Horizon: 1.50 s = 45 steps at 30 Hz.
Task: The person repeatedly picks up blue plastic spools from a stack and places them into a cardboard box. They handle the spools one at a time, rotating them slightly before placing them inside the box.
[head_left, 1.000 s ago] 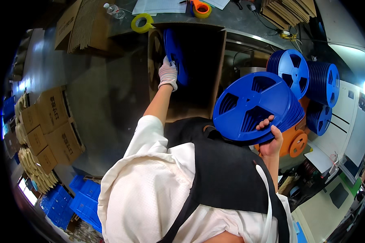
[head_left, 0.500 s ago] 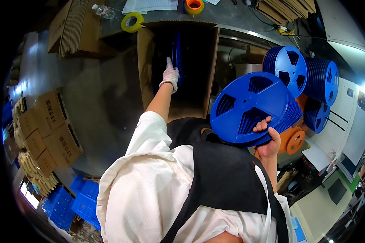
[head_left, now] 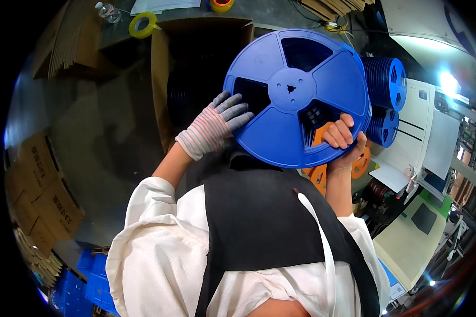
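"Left hand [head_left: 211,124] has come out of the cardboard box [head_left: 161,84] since the earlier frame, and the blue reel [head_left: 301,98] has swung up and leftward, turning its face to the head camera."

"How is it held in that head view?"

"Right hand [head_left: 344,136] clasps it, fingers hooked through a cutout, thumb outside the rim, probably so one hand bears the weight. Left-hand fingers reach, straight and loosely spread, to its left rim, perhaps to steady it; the thumb is hidden, so I can't tell whether they grip."

"And room?"

"Left of the left hand, the floor [head_left: 116,116] stretches away; just beyond that hand stands the box's wall. Right of the right hand, blue reel stacks [head_left: 397,84] crowd closer."
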Motion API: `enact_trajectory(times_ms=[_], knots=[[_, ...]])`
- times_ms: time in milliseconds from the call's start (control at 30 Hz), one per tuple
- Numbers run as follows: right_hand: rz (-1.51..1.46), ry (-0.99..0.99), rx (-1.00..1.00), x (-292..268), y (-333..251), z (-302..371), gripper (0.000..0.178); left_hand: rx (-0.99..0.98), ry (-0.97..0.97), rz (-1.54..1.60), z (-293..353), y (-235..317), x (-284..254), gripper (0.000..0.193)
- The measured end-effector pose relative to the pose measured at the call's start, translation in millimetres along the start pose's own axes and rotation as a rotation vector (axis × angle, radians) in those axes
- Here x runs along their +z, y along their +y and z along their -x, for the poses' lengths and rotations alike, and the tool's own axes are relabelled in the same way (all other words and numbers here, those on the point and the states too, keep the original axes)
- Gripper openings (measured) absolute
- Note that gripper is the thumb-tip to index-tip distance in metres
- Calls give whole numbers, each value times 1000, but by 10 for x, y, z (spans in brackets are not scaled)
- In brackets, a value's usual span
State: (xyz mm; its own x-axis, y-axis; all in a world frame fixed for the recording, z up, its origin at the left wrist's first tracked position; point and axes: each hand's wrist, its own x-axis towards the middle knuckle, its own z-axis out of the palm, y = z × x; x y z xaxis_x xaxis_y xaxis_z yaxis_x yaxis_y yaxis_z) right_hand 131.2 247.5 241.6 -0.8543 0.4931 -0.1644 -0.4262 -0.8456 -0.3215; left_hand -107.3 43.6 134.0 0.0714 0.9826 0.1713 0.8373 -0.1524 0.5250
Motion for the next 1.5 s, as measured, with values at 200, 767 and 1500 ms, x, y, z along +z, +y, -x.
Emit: enact_trajectory(times_ms=[200,767,1500], knots=[[-40,-87,32,126,157,-20,30,73,168,-126,320,32,-180,47],[106,-324,153,125,317,113,29,-51,283,-164,829,529,-325,30],[536,329,-55,-81,406,376,84,-468,583,2088,1180,579,-199,26]])
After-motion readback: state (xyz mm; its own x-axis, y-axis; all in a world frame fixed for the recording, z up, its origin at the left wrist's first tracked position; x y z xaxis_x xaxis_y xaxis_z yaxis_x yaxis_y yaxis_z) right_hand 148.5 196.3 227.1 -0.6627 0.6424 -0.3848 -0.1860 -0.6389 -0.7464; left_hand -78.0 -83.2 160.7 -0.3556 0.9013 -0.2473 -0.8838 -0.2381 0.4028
